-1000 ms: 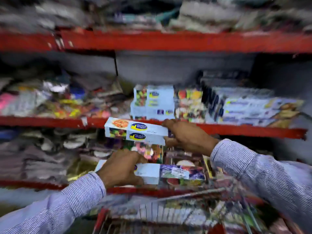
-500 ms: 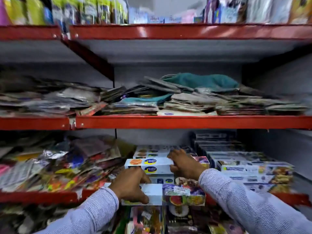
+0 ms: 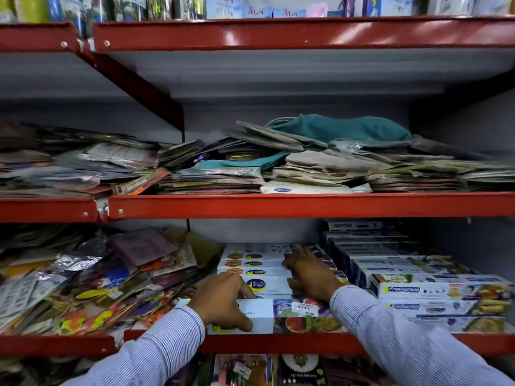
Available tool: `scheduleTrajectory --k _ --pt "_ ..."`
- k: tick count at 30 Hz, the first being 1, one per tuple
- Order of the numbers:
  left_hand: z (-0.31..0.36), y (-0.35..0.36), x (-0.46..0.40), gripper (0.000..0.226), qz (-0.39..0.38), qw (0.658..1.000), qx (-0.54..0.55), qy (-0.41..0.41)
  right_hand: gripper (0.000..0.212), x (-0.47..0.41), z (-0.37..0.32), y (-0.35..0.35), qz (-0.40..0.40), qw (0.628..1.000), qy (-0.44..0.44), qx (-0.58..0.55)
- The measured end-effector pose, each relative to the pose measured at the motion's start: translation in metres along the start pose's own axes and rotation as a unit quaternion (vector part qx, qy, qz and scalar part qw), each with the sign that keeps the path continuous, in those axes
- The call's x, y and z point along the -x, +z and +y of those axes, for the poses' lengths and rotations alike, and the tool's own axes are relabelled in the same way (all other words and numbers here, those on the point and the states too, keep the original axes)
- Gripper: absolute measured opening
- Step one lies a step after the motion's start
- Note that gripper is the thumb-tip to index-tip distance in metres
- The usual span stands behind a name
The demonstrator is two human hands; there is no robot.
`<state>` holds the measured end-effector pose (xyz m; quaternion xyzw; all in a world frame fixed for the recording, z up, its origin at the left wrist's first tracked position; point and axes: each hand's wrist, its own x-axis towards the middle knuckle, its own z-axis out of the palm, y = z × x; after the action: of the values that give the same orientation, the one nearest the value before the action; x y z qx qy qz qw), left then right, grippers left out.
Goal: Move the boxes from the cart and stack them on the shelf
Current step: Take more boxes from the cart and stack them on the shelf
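Observation:
On the red shelf (image 3: 278, 344) a long white box with fruit pictures and a price sticker (image 3: 301, 316) lies along the front lip. My left hand (image 3: 223, 300) grips its left end from above. Behind it stands a stack of white boxes with blue oval logos (image 3: 262, 270). My right hand (image 3: 310, 275) is closed on the right end of the stack's upper boxes. The cart is out of view.
Loose colourful packets (image 3: 92, 285) pile up on the shelf's left half. Stacked foil-wrap boxes (image 3: 434, 291) fill the right. The shelf above holds flat folded packets and a teal cloth (image 3: 340, 129). More goods sit on the shelf below (image 3: 278, 369).
Both hands carried their boxes up and forward from the cart onto the shelf. The right hand's boxes now rest on the stack, the left hand's box on the shelf front. The view tilted upward.

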<state>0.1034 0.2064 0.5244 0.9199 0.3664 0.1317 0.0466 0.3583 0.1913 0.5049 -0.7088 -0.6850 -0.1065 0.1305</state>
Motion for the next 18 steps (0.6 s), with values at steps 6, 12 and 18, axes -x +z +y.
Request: scheduleTrajectory --k 6,12,18 --pt "0.001 0.008 -0.031 0.056 0.027 0.999 0.021 0.008 0.029 0.0 0.015 -0.02 -0.003 0.994 -0.011 -0.108" --pt "0.001 0.023 -0.058 0.057 0.076 0.996 0.046 0.016 0.028 0.025 0.021 -0.031 0.072 0.99 0.005 -0.123" --pt "0.005 0.044 -0.065 0.05 0.125 0.989 0.042 0.073 0.035 0.053 0.015 -0.015 0.072 0.995 -0.029 -0.059"
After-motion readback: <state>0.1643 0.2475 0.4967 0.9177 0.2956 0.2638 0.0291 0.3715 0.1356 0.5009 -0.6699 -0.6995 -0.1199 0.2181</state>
